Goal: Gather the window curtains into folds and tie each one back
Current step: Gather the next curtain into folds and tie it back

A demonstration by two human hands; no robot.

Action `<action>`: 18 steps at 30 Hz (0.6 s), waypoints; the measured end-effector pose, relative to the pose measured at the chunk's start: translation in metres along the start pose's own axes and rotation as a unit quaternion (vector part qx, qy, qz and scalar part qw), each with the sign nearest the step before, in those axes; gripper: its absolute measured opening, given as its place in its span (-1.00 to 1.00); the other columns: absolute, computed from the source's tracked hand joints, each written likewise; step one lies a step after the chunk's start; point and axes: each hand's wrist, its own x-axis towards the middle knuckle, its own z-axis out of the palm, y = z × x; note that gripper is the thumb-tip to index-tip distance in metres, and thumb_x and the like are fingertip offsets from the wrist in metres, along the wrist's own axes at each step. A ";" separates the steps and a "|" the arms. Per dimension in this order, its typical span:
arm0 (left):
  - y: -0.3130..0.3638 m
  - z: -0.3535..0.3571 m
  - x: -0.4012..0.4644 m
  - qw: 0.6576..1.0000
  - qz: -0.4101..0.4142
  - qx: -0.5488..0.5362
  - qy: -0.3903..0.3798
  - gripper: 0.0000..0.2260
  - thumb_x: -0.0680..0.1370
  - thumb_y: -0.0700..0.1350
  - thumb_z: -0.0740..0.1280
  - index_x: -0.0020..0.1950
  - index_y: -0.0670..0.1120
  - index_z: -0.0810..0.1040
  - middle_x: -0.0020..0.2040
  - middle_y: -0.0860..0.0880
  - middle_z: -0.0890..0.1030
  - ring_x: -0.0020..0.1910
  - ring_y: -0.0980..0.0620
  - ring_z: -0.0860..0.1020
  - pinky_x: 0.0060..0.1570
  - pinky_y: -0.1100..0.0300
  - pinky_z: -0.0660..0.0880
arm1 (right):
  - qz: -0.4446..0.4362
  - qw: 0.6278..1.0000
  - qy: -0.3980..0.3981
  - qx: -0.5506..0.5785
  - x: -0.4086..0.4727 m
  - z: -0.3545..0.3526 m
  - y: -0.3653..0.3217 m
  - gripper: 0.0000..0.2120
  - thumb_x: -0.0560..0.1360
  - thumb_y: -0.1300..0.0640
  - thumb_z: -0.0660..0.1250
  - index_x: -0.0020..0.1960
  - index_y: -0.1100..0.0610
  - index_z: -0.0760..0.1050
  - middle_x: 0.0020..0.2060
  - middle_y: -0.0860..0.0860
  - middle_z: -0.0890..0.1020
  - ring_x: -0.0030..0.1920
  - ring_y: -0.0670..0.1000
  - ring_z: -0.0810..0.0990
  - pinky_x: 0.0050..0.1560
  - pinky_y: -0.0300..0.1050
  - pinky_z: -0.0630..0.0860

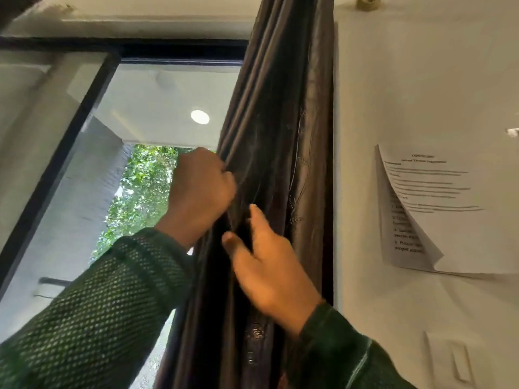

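Observation:
A dark brown curtain (283, 113) hangs bunched into narrow vertical folds at the right side of the window, against the wall edge. My left hand (200, 186) is curled into a fist and grips the curtain's left edge at mid height. Just below and to the right, my right hand (269, 259) lies on the front of the folds with thumb and forefinger spread and straight; its other fingers are hidden in the fabric. No tie-back is visible.
The black window frame (70, 130) runs up the left, with glass, a ceiling light and green foliage beyond. On the white wall to the right hangs a printed paper sheet (449, 214) with a curled corner. A light switch (460, 360) sits lower right.

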 end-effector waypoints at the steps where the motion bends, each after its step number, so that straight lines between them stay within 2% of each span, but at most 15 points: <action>1: -0.009 -0.004 0.001 1.000 0.004 0.010 0.016 -0.81 0.46 -0.16 0.33 -0.23 -0.29 0.59 -0.33 -0.27 0.52 -0.17 -0.26 0.55 -0.27 0.14 0.28 | 0.023 0.999 0.020 0.015 0.006 -0.006 0.008 -0.39 0.59 -0.06 0.11 0.54 0.05 -0.07 0.39 0.12 0.38 0.38 0.11 0.36 0.37 -0.05 0.30; 3: -0.023 -0.015 0.002 0.999 -0.003 0.022 0.037 -0.81 0.46 -0.16 0.35 -0.17 -0.30 0.61 -0.29 -0.23 0.53 -0.20 -0.23 0.54 -0.27 0.12 0.30 | 0.063 0.991 0.094 -0.065 0.018 -0.015 0.027 -0.35 0.58 -0.08 0.11 0.54 0.15 -0.04 0.51 0.20 0.07 0.50 0.12 0.10 0.46 -0.10 0.09; 5: -0.034 -0.023 0.007 0.998 0.001 0.042 0.049 -0.81 0.46 -0.16 0.36 -0.13 -0.30 0.62 -0.23 -0.28 0.57 -0.18 -0.24 0.54 -0.23 0.09 0.35 | 0.103 0.955 0.168 -0.221 0.023 -0.022 0.040 -0.26 0.57 -0.09 0.14 0.53 0.21 -0.17 0.49 0.26 -0.24 0.51 0.19 -0.22 0.47 -0.02 -0.14; 7: -0.041 -0.026 0.011 0.996 0.005 0.067 0.058 -0.79 0.46 -0.15 0.36 -0.08 -0.30 0.62 -0.13 -0.33 0.58 -0.11 -0.29 0.54 -0.18 0.07 0.40 | 0.127 0.905 0.232 -0.334 0.025 -0.028 0.048 -0.18 0.54 -0.14 0.14 0.51 0.17 -0.30 0.45 0.25 -0.37 0.44 0.21 -0.43 0.41 0.16 -0.29; 8: -0.044 -0.027 0.012 0.995 0.004 0.075 0.060 -0.79 0.47 -0.14 0.35 -0.07 -0.29 0.62 -0.12 -0.32 0.58 -0.10 -0.30 0.54 -0.19 0.09 0.38 | 0.146 0.895 0.263 -0.330 0.025 -0.031 0.048 -0.14 0.53 -0.15 0.17 0.51 0.16 -0.33 0.46 0.24 -0.36 0.44 0.21 -0.43 0.39 0.22 -0.28; 9: -0.046 -0.027 0.013 0.995 0.006 0.080 0.062 -0.79 0.47 -0.13 0.35 -0.07 -0.28 0.63 -0.13 -0.31 0.58 -0.11 -0.30 0.53 -0.21 0.11 0.35 | 0.165 0.897 0.290 -0.289 0.027 -0.034 0.049 -0.12 0.51 -0.13 0.22 0.51 0.15 -0.32 0.49 0.22 -0.28 0.48 0.21 -0.33 0.41 0.25 -0.21; 11: -0.047 -0.028 0.012 0.994 0.013 0.089 0.061 -0.80 0.48 -0.13 0.34 -0.08 -0.26 0.63 -0.15 -0.30 0.59 -0.13 -0.30 0.54 -0.21 0.12 0.36 | 0.189 0.923 0.320 -0.094 0.035 -0.045 0.054 -0.12 0.48 -0.06 0.33 0.52 0.16 -0.19 0.50 0.21 0.08 0.48 0.24 0.12 0.41 0.23 0.10; 13: -0.046 -0.027 0.012 0.993 0.023 0.097 0.056 -0.80 0.48 -0.13 0.34 -0.10 -0.27 0.63 -0.16 -0.31 0.59 -0.15 -0.30 0.54 -0.21 0.09 0.40 | 0.188 0.931 0.300 0.088 0.042 -0.055 0.058 -0.27 0.43 0.02 0.41 0.46 0.20 0.16 0.34 0.16 0.42 0.29 0.20 0.44 0.31 0.08 0.37; 15: -0.043 -0.025 0.010 0.994 0.030 0.097 0.051 -0.79 0.49 -0.12 0.34 -0.10 -0.28 0.63 -0.17 -0.30 0.59 -0.16 -0.29 0.55 -0.20 0.05 0.45 | 0.164 0.940 0.295 0.059 0.037 -0.059 0.052 -0.55 0.43 0.06 0.42 0.24 0.21 0.44 0.13 0.11 0.58 0.11 0.15 0.56 0.13 -0.08 0.46; 18: -0.029 -0.023 0.002 0.994 0.045 0.088 0.046 -0.78 0.49 -0.11 0.32 -0.10 -0.27 0.63 -0.15 -0.31 0.59 -0.14 -0.30 0.54 -0.16 0.03 0.46 | 0.083 0.927 0.345 -0.120 0.020 -0.052 0.029 -0.77 0.50 0.05 0.33 0.10 0.12 0.51 -0.02 0.06 0.62 -0.01 0.13 0.60 -0.05 -0.08 0.49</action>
